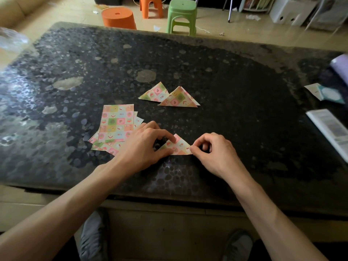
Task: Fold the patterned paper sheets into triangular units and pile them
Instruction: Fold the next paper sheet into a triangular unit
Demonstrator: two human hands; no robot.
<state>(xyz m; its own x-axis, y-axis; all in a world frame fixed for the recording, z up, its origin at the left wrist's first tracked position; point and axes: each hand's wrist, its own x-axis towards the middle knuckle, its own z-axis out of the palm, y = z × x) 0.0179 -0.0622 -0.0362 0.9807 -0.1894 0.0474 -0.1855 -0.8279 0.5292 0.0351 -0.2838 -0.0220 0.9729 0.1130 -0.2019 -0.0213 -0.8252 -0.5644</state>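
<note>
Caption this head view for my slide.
Left hand and right hand hold a patterned paper triangle on dark speckled table.

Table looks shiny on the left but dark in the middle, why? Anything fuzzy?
Head view: light glares off the glossy table on its left, and its middle lies dim; head view: the edges smear, like the clear plastic far left and the leaflet at right, while the paper triangle stays sharp.

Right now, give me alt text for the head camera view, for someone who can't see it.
A person's left hand and right hand pinch a patterned paper triangle flat on a dark speckled table. A stack of unfolded sheets lies to its left, and two finished triangles overlap farther back.
</note>
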